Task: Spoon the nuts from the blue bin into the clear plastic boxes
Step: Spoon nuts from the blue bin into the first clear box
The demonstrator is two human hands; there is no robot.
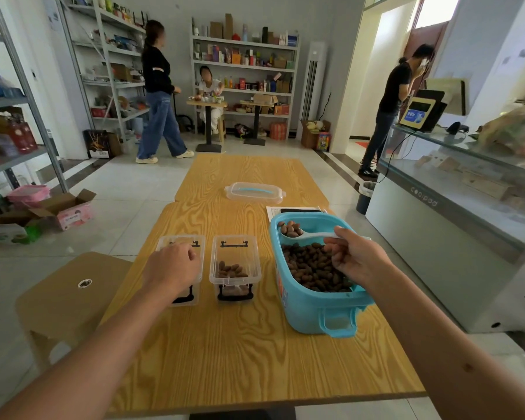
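- Left: our left hand (176,265) lies over the left clear plastic box (181,269), fingers curled down onto its top. We cannot tell whether they clasp the rim or merely rest there, and the hand hides whatever the box contains.
- Centre-left: the second clear plastic box (235,268) stands just beside the first, open, with a thin layer of brown nuts (231,270) on its floor and black latches at its near and far ends. We judge it far from full.
- Centre, far: a clear lid with a blue strip (255,192) lies well apart from the boxes on the wooden table (240,359).
- Right: the blue bin (315,310) stands just right of the second box, holding a deep heap of nuts (311,268) in its near half.
- Right, over the bin: our right hand (350,256) pinches the handle of the white spoon (300,234), whose bowl points left and carries a heap of nuts (290,229) above the bin's far end.
- Step in hand, as we judge it: carrying the loaded spoon leftward to a box. To do it well, we would keep the bowl level, cross the bin's left wall without clipping it, bring the bowl low over the box's middle, and only then tip slowly so nuts do not bounce onto the table.
- The left hand could usefully steady the receiving box during the pour.
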